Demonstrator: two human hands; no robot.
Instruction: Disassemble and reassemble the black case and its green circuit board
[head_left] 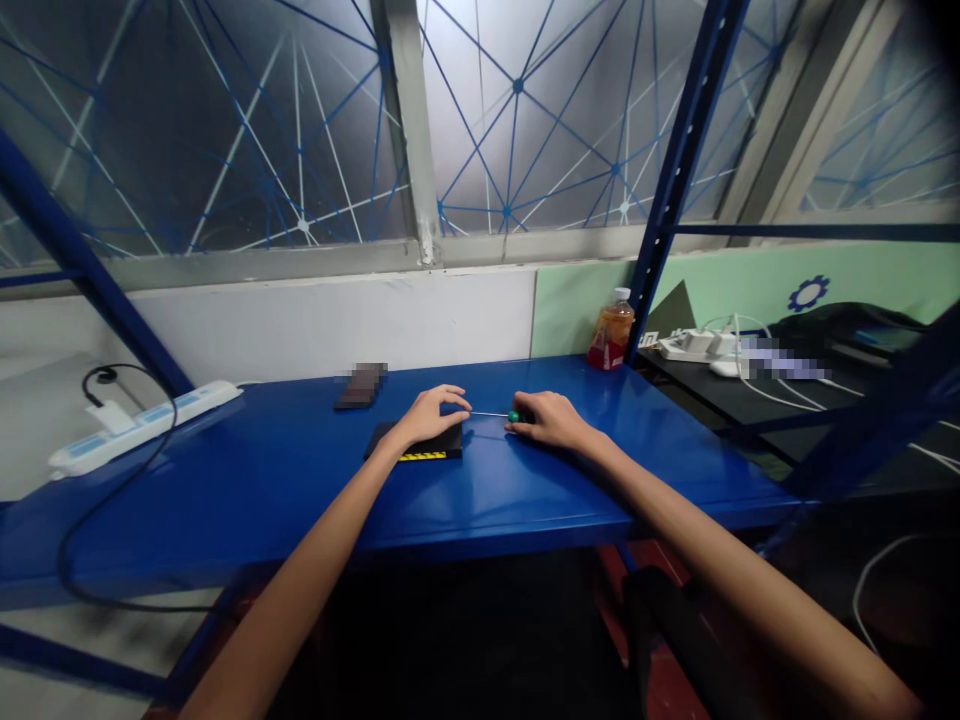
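Observation:
My right hand (551, 418) is closed around the green-and-black handle of a screwdriver (491, 414). Its thin metal shaft points left, roughly level, just above the table. At the shaft's far end, the thumb and forefinger of my left hand (435, 415) pinch together on the tip; whether a small piece sits there too is too small to tell. Under my left hand lies a flat black box (384, 440) with a yellow-and-black striped edge, partly hidden by the hand and wrist.
Behind the box, a dark phone-like slab (360, 388) lies on the blue table (495, 500). A bottle of reddish drink (611, 332) stands at the back right. A white power strip (150, 425) with a black cable lies left. Blue metal posts (686, 150) flank the table.

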